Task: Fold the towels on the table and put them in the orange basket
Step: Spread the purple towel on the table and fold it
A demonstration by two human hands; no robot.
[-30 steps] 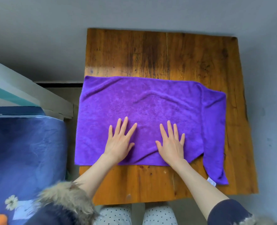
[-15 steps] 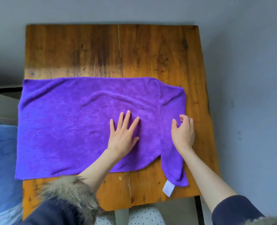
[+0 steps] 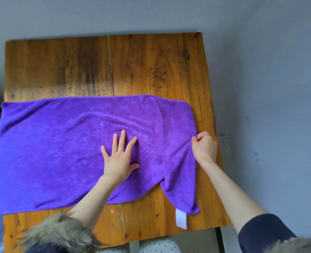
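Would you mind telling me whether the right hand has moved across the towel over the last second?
Yes. The right hand has moved rightward, off the middle of the purple towel to its right edge, which it now pinches near the table's right side.

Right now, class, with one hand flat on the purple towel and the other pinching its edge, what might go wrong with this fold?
1. The right hand grips only one spot on the right edge of the purple towel, so the flap may bunch or fold crooked.
2. The tagged corner lies near the front edge of the table and could slide off.
3. The orange basket is out of view.
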